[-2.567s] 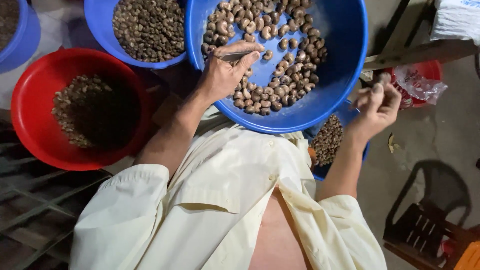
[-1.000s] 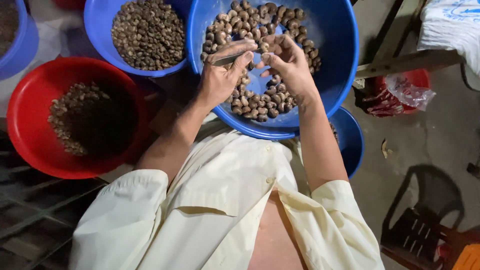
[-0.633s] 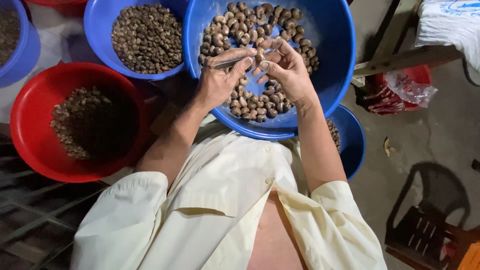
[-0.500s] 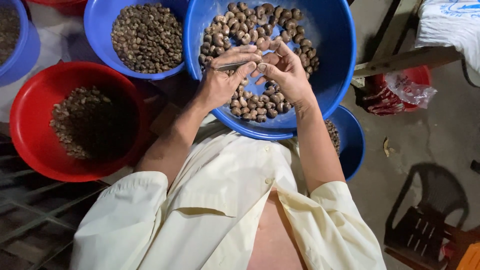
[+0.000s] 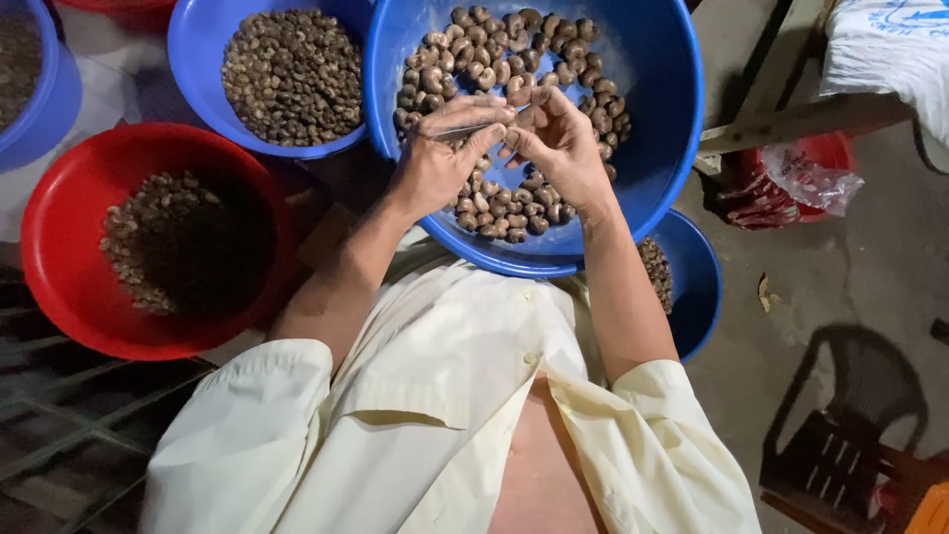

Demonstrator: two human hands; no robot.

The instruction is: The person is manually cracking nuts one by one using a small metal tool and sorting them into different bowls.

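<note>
Left hand (image 5: 435,163) pinches a thin metal pick (image 5: 465,129), right hand (image 5: 559,138) fingers pressed on a small brown curved nut, over the big blue basin (image 5: 662,109) of nuts.

The right hand (image 5: 554,138) hides its nut; the far-left blue bowl (image 5: 40,89) is cut off.

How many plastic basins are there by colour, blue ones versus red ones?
Blue round plastic basins: 4, namely the large one under the hands, one at top centre, one at the left edge, one lower right.
Red round plastic basins: 1.
Total: 5
</note>
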